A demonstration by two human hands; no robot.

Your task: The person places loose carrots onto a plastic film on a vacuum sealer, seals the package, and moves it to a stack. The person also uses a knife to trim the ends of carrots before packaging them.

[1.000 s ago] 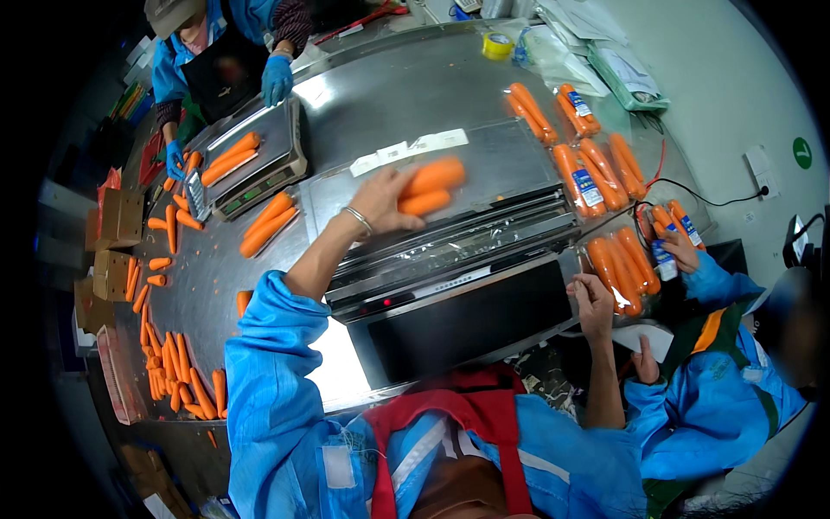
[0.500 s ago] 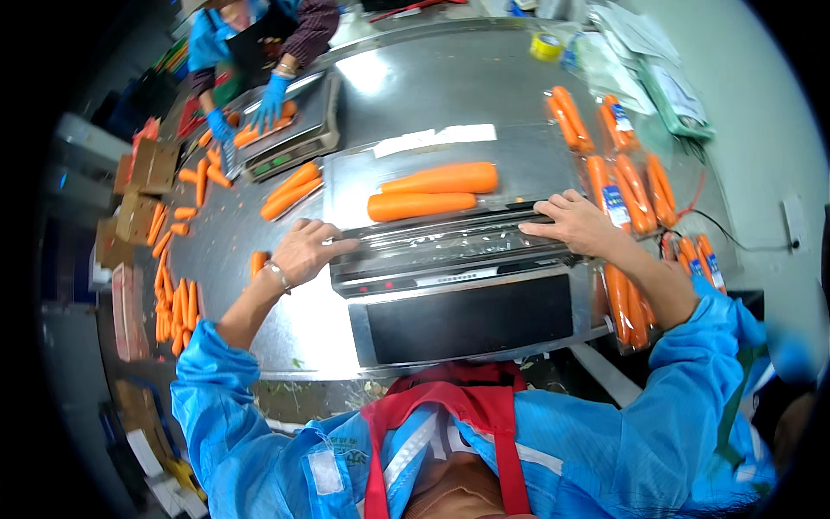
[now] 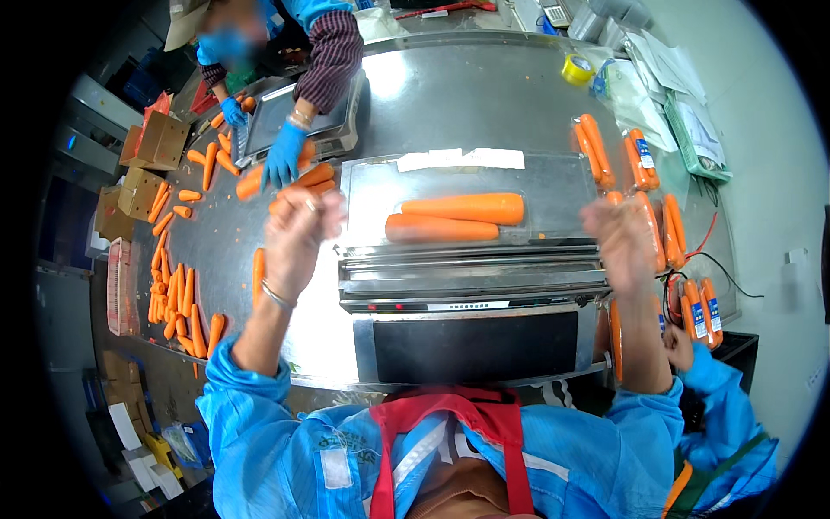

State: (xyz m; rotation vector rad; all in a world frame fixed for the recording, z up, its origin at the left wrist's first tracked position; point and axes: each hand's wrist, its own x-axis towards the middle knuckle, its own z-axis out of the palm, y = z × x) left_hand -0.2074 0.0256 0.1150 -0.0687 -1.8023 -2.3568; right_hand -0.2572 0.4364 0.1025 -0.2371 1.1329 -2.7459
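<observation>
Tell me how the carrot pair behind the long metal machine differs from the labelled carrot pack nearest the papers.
The carrot pair lies crosswise, left to right; the carrot pack runs front to back. The pack bears a blue-and-white label; the pair shows none. The pair lies mid-picture; the pack lies farther right. Both are orange.

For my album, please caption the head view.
Left hand and right hand, blurred, flank two carrots lying beyond a metal machine.

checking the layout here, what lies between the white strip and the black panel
Two carrots, then a machine's metal bars and red-lit front edge, in the head view.
</observation>
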